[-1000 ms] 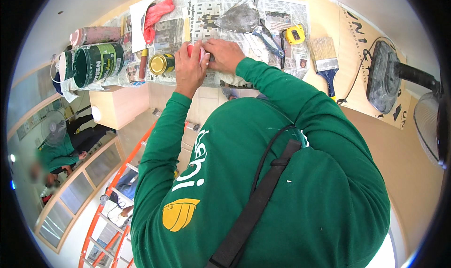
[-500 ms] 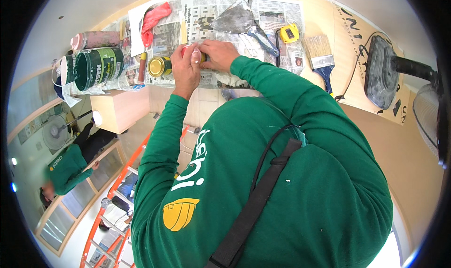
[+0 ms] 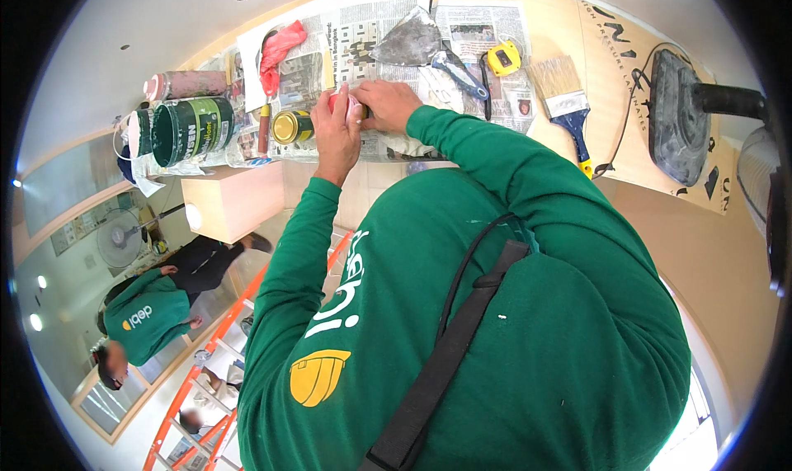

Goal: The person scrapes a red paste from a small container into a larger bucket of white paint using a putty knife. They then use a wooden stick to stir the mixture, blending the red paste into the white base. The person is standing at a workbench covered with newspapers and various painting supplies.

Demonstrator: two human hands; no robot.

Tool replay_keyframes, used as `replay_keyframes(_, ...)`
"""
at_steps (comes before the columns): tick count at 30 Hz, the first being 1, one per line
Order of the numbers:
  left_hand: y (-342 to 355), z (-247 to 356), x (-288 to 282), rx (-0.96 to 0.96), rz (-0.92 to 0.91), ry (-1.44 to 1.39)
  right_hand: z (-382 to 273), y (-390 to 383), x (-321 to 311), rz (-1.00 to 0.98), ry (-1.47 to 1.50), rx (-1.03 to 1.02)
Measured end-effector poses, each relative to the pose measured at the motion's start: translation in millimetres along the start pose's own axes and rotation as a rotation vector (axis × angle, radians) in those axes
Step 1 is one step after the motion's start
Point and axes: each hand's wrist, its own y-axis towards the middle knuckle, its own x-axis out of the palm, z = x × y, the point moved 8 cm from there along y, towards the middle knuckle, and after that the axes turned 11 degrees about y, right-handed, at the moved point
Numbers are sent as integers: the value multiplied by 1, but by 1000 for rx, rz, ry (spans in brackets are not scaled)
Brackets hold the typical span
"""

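Note:
My left hand (image 3: pixel 337 141) is closed around a small red-topped can (image 3: pixel 341 100), with its fingers over the top. My right hand (image 3: pixel 394 106) grips the same can from the right, its fingers partly hidden. A gold-lidded jar (image 3: pixel 290 127) lies just left of my left hand on the newspaper (image 3: pixel 359 25). Above the hands are a crumpled red cloth (image 3: pixel 280 49) and a scraper with a wide grey blade (image 3: pixel 407 40). A yellow tape measure (image 3: pixel 503 58) and a wide paintbrush (image 3: pixel 562 100) lie to the right.
A green bucket (image 3: pixel 194 133) and a pink roller-like cylinder (image 3: pixel 186 86) stand at the left. A black, dust-covered stand base (image 3: pixel 675 124) is at the right. An orange ladder (image 3: pixel 196 388) is lower left, near a co-worker in green (image 3: pixel 157 322) and another person (image 3: pixel 191 421).
My hands stay on the red-topped can, shifted slightly down in the picture. The co-worker at the left has moved and turned. The bench's left part sits a little farther right in the picture.

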Motion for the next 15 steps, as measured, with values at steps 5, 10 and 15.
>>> replay_keyframes(5, 6, 9, -10, -7, -13, 58, 2, -6, 1, 112, 1, -35)
replay_keyframes(10, 5, 4, -13, -27, -101, 89, -4, -16, -2, 177, 69, 16)
replay_keyframes(15, 9, 21, -29, 248, -114, 75, -4, -11, -2, 173, -12, -3)
